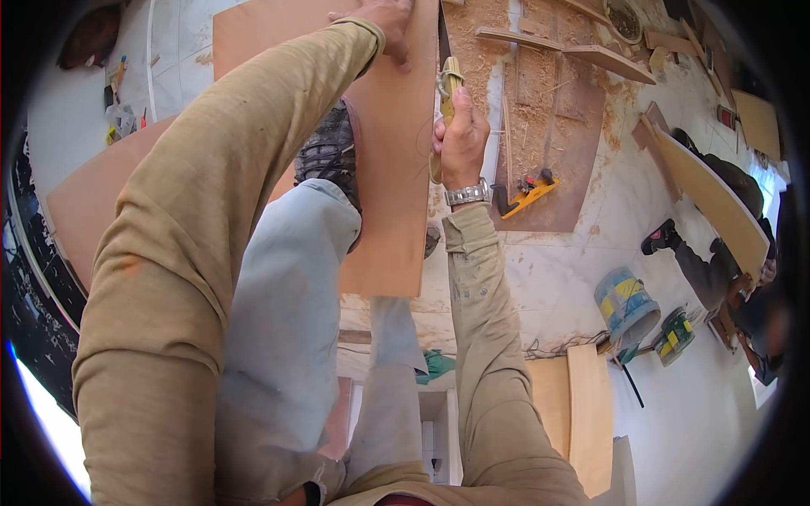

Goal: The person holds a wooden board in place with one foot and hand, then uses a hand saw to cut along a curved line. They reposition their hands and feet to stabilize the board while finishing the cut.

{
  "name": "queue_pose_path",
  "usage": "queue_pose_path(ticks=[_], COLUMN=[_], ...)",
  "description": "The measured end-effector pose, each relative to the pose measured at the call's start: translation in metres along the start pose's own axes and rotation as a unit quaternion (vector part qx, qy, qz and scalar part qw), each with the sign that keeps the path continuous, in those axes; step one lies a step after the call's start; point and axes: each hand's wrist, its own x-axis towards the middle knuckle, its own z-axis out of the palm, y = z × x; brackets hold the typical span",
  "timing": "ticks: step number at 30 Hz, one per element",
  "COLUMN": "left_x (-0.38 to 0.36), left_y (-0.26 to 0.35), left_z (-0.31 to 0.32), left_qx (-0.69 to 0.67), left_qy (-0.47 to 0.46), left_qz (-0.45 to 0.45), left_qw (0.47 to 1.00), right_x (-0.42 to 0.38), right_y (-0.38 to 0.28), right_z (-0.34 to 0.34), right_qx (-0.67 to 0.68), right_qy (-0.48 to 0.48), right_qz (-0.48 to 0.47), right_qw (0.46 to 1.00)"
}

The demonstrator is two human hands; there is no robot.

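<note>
A brown wooden board stretches lengthwise in front of me, and my shoe presses down on it. Near its far end, my left hand lies on the surface with fingers spread. My right hand is wrapped around the yellowish handle of a handsaw, right along the board's right edge. The saw's dark blade runs away from me beside that edge, its far part beyond the top of the view. A metal watch circles my right wrist.
A yellow hand plane rests on a shavings-covered panel to the right. Farther right, a person holds a curved board. Paint-stained buckets stand nearby. Another panel lies left.
</note>
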Motion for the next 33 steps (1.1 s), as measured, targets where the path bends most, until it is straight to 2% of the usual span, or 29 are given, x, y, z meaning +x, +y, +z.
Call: queue_pose_path(ticks=[4, 7, 9, 12, 16, 17, 20, 23, 26, 29, 31, 33], left_x=[-0.004, -0.002, 0.001, 0.004, 0.006, 0.008, 0.011, 0.012, 0.012, 0.007, 0.004, 0.002], left_y=[0.002, 0.003, 0.003, 0.005, 0.003, 0.003, -0.001, -0.003, -0.005, -0.006, -0.005, -0.004], left_z=[-0.003, -0.003, -0.002, -0.001, 0.003, 0.004, 0.007, 0.009, 0.012, 0.009, 0.007, 0.003], left_qx=[-0.009, -0.01, -0.01, -0.006, 0.006, 0.009, 0.014, 0.018, 0.02, 0.02, 0.013, 0.004], left_qy=[-0.016, -0.019, -0.016, -0.014, -0.007, -0.005, 0.002, 0.006, 0.015, 0.011, 0.0, -0.01], left_qz=[-0.007, -0.007, -0.004, 0.003, 0.01, 0.013, 0.016, 0.018, 0.024, 0.019, 0.013, 0.007], left_qw=[1.0, 1.0, 1.0, 1.0, 1.0, 1.0, 1.0, 1.0, 0.999, 1.0, 1.0, 1.0], right_x=[-0.007, -0.06, -0.089, -0.067, 0.002, -0.011, -0.08, -0.087, -0.018, -0.025, -0.078, -0.096], right_y=[0.014, 0.034, 0.04, 0.032, 0.013, 0.016, 0.046, 0.038, 0.015, 0.013, 0.031, 0.041], right_z=[-0.001, -0.028, -0.038, -0.026, 0.003, 0.0, -0.026, -0.025, -0.005, -0.003, -0.02, -0.03], right_qx=[-0.041, -0.139, -0.153, -0.235, -0.241, -0.21, -0.218, -0.223, -0.257, -0.223, -0.228, -0.226], right_qy=[0.002, 0.001, 0.006, 0.027, 0.021, 0.022, 0.059, 0.055, 0.021, 0.02, 0.042, 0.049], right_qz=[-0.011, -0.048, -0.068, -0.11, -0.134, -0.119, -0.217, -0.185, -0.092, -0.111, -0.141, -0.158], right_qw=[0.999, 0.989, 0.986, 0.965, 0.961, 0.97, 0.95, 0.956, 0.962, 0.968, 0.962, 0.96])
